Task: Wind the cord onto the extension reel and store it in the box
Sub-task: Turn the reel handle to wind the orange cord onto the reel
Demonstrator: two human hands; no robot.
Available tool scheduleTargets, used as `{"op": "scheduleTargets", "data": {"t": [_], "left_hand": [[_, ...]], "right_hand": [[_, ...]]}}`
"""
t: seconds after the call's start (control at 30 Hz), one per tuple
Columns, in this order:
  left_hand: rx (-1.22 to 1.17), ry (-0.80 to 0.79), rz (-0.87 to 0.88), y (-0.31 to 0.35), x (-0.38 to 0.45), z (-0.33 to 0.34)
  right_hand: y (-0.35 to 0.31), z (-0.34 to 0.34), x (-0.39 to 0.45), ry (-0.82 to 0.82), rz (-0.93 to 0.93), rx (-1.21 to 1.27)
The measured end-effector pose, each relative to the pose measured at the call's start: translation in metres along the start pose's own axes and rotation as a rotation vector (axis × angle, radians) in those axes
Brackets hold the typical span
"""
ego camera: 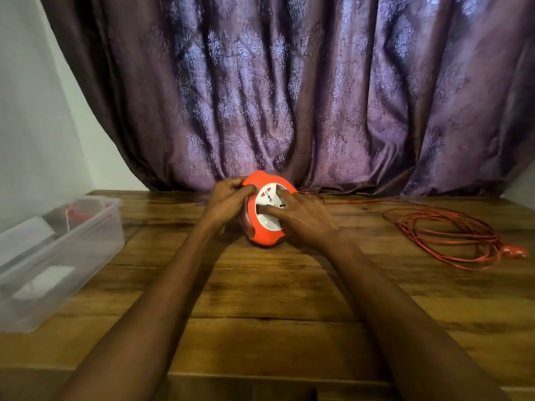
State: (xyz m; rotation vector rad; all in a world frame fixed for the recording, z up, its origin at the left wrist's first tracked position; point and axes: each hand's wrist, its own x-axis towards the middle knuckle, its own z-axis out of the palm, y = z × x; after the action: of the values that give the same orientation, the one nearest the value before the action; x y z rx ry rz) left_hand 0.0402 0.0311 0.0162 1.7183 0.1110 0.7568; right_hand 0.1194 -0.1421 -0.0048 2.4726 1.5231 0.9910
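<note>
An orange extension reel [262, 237] with a white socket face stands tilted on the wooden table [260, 299], near the curtain. My left hand [227, 201] grips its left rim. My right hand [301, 215] lies on the white face, with fingers pressed on it. The orange cord [445, 230] runs from behind the reel to the right and lies in loose loops on the table, ending in a plug [514, 251]. A clear plastic box [55, 256] sits open at the left edge of the table.
A purple patterned curtain [289, 96] hangs right behind the table's far edge. The box holds a few blurred items, some white and one red. A white wall [34, 111] is at the left.
</note>
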Motion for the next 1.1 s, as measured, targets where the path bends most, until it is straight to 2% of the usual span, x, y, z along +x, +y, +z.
{"op": "scheduleTargets", "data": {"t": [0.1,0.17,0.37,0.5,0.57,0.7,0.77,0.87,0.93,1.0,1.07,1.1], "left_hand": [[0.022,0.013,0.045,-0.005,0.001,0.007],[0.065,0.029,0.074,-0.009,-0.002,0.016],[0.031,-0.014,0.11,-0.021,-0.019,0.047],[0.036,-0.027,0.1,-0.027,-0.028,0.058],[0.009,-0.032,0.1,-0.029,-0.032,0.062],[-0.022,0.002,0.126,-0.024,-0.03,0.059],[-0.051,0.057,0.112,-0.019,-0.025,0.053],[-0.112,0.155,0.061,-0.012,-0.015,0.042],[-0.108,0.183,0.042,-0.006,-0.012,0.033],[-0.088,0.198,0.03,-0.005,-0.007,0.026],[-0.076,0.204,0.023,-0.004,-0.002,0.022],[-0.082,0.216,0.015,-0.003,-0.002,0.021]], "right_hand": [[-0.001,-0.002,0.0,0.029,0.105,-0.012],[0.003,0.001,-0.004,0.09,0.239,0.112],[0.01,-0.001,-0.004,0.155,0.848,0.777],[0.003,-0.006,0.006,0.383,1.167,1.586],[0.0,-0.009,0.009,0.397,1.284,1.763],[0.002,-0.009,0.004,0.302,1.233,1.755],[0.003,-0.007,0.002,0.255,1.085,1.68],[0.004,-0.001,0.003,0.24,0.87,1.218],[-0.002,-0.003,0.004,0.202,0.826,1.006],[-0.012,-0.007,0.005,0.236,0.857,1.109],[-0.017,-0.008,0.007,0.351,0.923,1.267],[-0.019,-0.01,0.007,0.404,0.923,1.253]]}}
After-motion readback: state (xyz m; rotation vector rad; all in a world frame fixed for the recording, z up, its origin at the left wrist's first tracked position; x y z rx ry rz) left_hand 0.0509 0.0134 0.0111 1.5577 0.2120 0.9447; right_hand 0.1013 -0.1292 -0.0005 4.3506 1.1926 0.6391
